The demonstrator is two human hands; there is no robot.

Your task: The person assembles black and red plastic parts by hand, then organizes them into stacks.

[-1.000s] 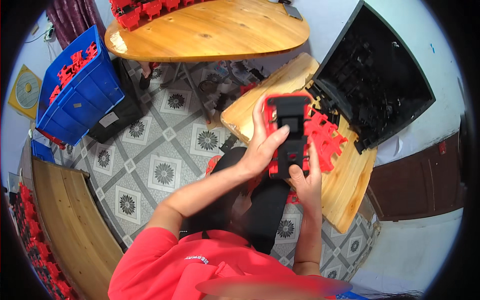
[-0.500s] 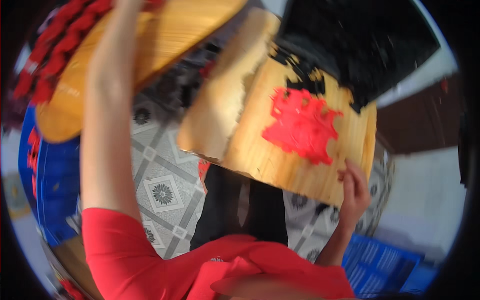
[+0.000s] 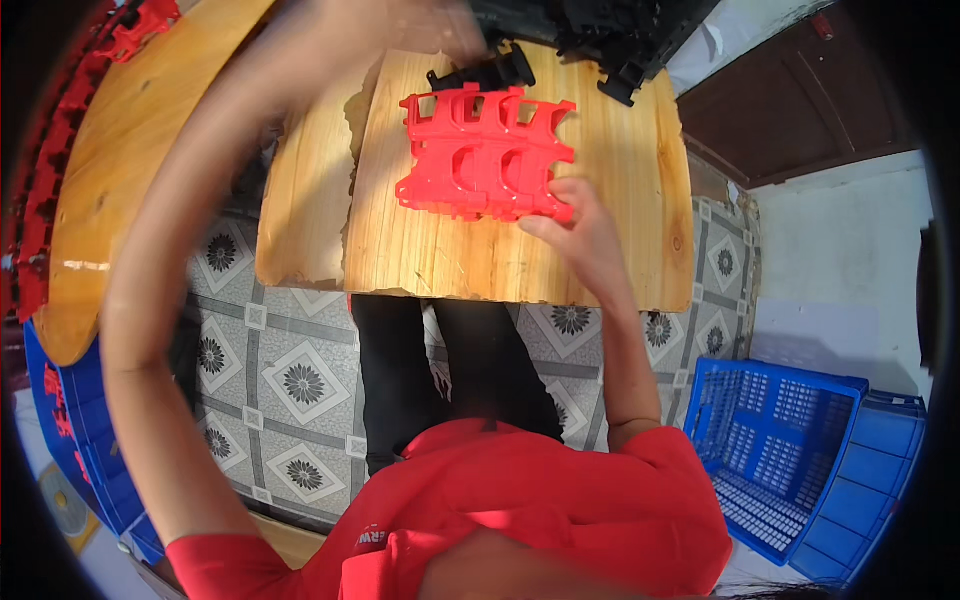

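Note:
On the wooden table [image 3: 600, 265] lies a group of red moulded plastic parts [image 3: 480, 165] with curved cut-outs, set side by side in rows. My right hand [image 3: 590, 240] has its thumb and finger closed about the near right corner of the group. Smeared by motion, my left hand [image 3: 430, 25] is over the far edge of the table, beside a black plastic part [image 3: 490, 72]. Its fingers cannot be made out, nor whether they hold anything. A black tray [image 3: 535, 25] with more black parts [image 3: 620, 80] is at the far side.
Another wooden table [image 3: 130, 150] with a rounded end stands at the left, with red parts [image 3: 60, 170] along its far side. A blue crate [image 3: 770, 450] sits on the tiled floor at the right. Blue bins [image 3: 85, 430] are at the lower left.
My left hand has swung from over the left table rightward to the black parts. My right hand has moved onto the red parts' corner. The whole view has shifted.

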